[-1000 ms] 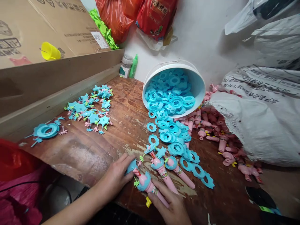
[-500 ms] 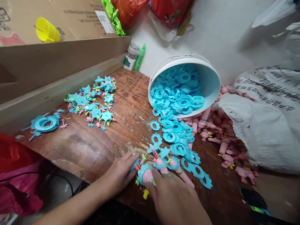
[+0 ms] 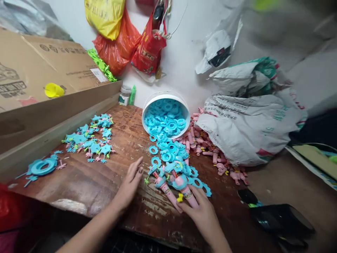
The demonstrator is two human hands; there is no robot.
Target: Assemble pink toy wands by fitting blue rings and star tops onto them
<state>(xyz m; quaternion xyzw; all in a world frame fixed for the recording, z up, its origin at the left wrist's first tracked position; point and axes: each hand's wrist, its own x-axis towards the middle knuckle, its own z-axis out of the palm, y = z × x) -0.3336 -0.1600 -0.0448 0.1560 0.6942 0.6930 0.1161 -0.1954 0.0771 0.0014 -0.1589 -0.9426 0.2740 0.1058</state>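
My right hand (image 3: 204, 212) grips a pink plastic toy tube (image 3: 187, 193) with a round head, a blue scalloped collar and a small yellow piece at its side. Left of it, a second pink toy tube (image 3: 170, 196) with a blue collar lies on the wooden table (image 3: 110, 186). My left hand (image 3: 130, 184) is off to the left, fingers stretched out and holding nothing. Just beyond both tubes, blue scalloped rings (image 3: 168, 156) spill in a heap from a white bucket (image 3: 187, 114) tipped on its side.
At left lie blue star-shaped pieces (image 3: 79, 138) with pink and green tips, and stacked blue rings (image 3: 42, 166). Pink toy parts (image 3: 216, 156) spread from a white woven sack (image 3: 237, 130). A cardboard box (image 3: 52, 66) stands back left; a black object (image 3: 284, 219) lies at right.
The view has tilted up and shifted right. My left hand has come away from the toys and opened. One of the grouped pink toys is now in my right hand.
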